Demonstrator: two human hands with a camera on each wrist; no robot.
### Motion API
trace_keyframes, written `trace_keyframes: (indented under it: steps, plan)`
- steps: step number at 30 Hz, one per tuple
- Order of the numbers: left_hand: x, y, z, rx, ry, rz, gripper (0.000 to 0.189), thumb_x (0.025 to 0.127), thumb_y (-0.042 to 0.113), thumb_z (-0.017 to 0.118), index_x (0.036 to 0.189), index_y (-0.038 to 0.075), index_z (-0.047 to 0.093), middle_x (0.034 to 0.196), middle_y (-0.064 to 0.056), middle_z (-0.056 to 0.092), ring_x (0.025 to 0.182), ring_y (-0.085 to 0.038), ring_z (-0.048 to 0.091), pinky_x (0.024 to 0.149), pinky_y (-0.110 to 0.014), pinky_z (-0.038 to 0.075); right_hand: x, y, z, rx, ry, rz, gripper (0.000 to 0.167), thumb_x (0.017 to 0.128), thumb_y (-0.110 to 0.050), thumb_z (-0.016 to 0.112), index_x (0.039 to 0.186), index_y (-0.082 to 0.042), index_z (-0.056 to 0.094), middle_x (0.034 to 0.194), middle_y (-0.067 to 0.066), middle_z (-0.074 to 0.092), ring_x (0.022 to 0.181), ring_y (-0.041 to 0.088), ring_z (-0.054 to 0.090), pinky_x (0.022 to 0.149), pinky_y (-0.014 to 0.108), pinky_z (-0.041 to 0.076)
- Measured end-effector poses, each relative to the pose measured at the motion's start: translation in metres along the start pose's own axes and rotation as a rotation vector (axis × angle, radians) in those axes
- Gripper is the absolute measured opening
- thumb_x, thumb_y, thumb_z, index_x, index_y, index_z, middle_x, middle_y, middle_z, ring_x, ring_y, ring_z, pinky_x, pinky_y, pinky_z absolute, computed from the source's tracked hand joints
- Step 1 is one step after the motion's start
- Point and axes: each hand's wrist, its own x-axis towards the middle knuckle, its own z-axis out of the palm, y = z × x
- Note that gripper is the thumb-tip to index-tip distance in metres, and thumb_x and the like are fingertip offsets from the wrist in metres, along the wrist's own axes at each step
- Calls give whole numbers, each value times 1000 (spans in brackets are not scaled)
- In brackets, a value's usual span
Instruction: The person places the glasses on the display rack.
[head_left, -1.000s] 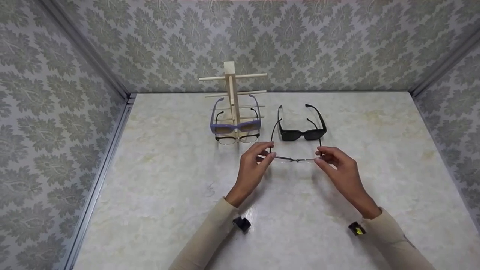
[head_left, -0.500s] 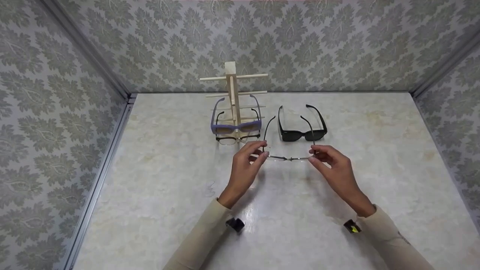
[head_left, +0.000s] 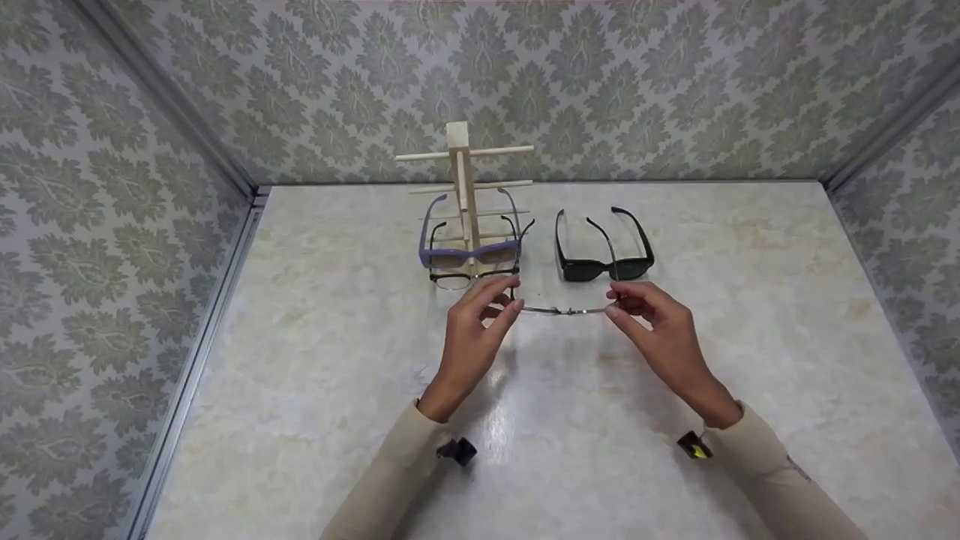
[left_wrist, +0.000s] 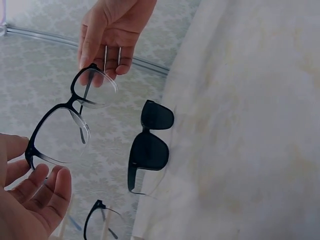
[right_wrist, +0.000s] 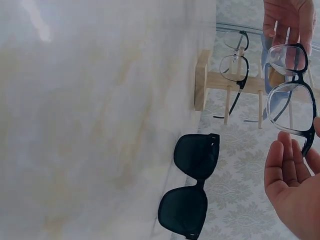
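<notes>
My left hand (head_left: pixel 476 330) and right hand (head_left: pixel 664 322) pinch a pair of eyeglasses (head_left: pixel 568 311) at its two ends, thumbs toward me. Its upper rim is dark and the lower edge clear, as the left wrist view shows of these eyeglasses (left_wrist: pixel 48 114). The arms point away from me, unfolded, and the front is raised above the table. Just left and beyond is a wooden display stand (head_left: pixel 464 184) bearing purple sunglasses (head_left: pixel 471 257) and, below them, dark-browed eyeglasses (right_wrist: pixel 244 70). The left arm of the held pair overlaps the purple frame in the head view.
Black sunglasses (head_left: pixel 630 268) rest unfolded on the pale marbled table (head_left: pixel 300 420), right of the stand and behind my right hand. The stand's upper wooden pegs (head_left: pixel 502 151) carry nothing. Patterned panels (head_left: pixel 675 90) enclose the table's back and sides.
Both hands have carried the eyeglasses leftward and slightly away from me, from in front of the black sunglasses toward the stand. The stand and the other pairs have stayed put.
</notes>
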Motion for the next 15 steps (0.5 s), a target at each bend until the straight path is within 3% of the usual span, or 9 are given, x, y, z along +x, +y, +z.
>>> trace_keyframes:
  steps: [15]
  plan:
    - [-3,16,-16,22,33,87,35,106,10,76,140,6,74,133,-6,72,104,-19,71,85,-36,64,9,-16,6,81,-34,-91,38,99,9,77,135,-3,74,123,19,73,110,25,73,96,28,60]
